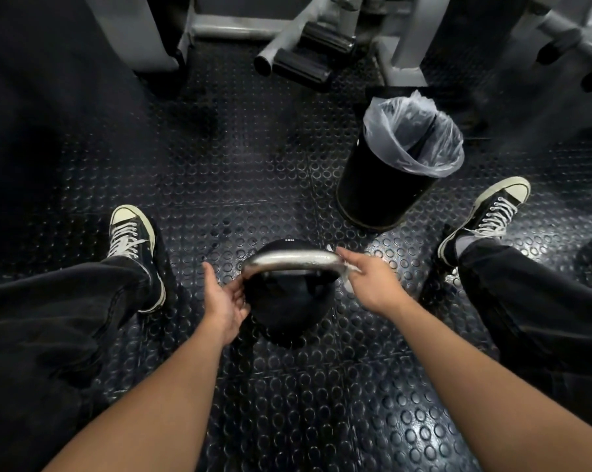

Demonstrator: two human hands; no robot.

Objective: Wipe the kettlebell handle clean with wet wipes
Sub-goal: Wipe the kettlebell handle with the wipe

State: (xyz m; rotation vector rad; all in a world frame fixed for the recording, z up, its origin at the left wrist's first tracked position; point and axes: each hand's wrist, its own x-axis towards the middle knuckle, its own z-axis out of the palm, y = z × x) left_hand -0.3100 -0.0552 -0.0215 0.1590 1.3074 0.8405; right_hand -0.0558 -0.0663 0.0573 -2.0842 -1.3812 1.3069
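A black kettlebell (287, 311) stands on the studded rubber floor between my feet. Its silver handle (291, 259) arches across the top. My left hand (224, 299) lies palm up against the kettlebell's left side, just under the handle's left end, fingers relaxed. My right hand (368, 279) is at the handle's right end and pinches a thin white wet wipe (347, 267) against the metal. Bits of the wipe show above and below my fingers; most of it is hidden by the hand.
A black bin (386, 185) with a clear plastic liner stands on the floor just beyond the kettlebell to the right. Grey gym machine frames (240, 28) and black roller pads (301, 66) fill the far side. My sneakers (131, 233) flank the kettlebell.
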